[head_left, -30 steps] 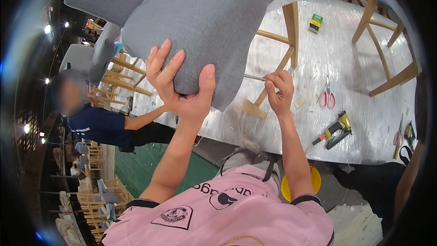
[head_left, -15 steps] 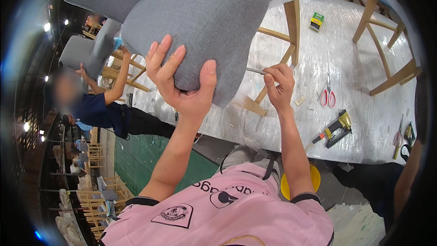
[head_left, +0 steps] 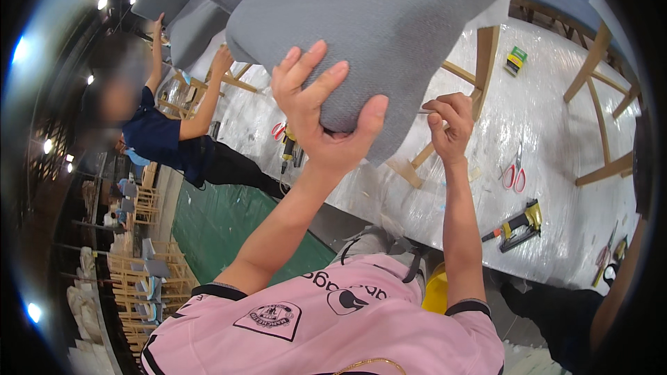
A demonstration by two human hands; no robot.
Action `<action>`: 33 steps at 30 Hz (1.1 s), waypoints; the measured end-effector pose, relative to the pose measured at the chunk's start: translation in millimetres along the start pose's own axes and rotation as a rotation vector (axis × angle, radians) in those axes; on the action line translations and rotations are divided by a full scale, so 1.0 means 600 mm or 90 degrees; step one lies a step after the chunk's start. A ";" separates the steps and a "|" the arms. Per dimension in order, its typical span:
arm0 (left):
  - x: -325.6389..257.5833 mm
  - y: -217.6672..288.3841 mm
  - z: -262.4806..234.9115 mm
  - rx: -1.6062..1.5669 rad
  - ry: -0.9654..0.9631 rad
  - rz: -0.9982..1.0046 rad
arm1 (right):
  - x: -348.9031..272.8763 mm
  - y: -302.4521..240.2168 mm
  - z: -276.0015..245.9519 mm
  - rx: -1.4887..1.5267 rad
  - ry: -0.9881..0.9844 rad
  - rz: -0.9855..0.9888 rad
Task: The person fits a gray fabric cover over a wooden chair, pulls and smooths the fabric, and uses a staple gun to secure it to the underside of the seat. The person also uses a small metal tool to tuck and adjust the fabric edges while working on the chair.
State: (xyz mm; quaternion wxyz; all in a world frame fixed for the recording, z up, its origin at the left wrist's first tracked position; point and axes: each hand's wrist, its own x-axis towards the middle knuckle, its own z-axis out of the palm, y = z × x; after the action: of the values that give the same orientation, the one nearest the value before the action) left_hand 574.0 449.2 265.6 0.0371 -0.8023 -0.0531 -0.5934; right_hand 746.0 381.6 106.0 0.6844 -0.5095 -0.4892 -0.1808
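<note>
Left hand (head_left: 326, 114): spread fingers and thumb clamped the near end of a grey, fabric-covered, padded chair part (head_left: 354, 35), probably steadying it over the film-wrapped table (head_left: 549, 146) | Right hand (head_left: 453, 128): fingertips pinched a thin, grey metal rod (head_left: 426, 112) beside it, probably for control.

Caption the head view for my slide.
Left hand clasping a grey upholstered chair, right hand holding a thin rod.
</note>
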 end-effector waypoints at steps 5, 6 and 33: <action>-0.003 -0.003 0.000 0.008 0.001 0.000 | 0.046 -0.004 -0.009 -0.040 -0.021 -0.078; -0.004 -0.004 0.001 0.009 0.003 0.001 | 0.050 -0.008 -0.012 -0.050 -0.024 -0.083; -0.003 -0.008 0.009 -0.015 0.035 0.003 | 0.129 0.004 -0.037 -0.077 -0.111 -0.225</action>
State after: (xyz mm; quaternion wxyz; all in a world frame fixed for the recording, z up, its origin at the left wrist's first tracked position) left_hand 577.9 454.6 262.2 0.0303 -0.7863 -0.0429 -0.6156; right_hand 793.8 382.5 171.0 0.5652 -0.4700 -0.6165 -0.2821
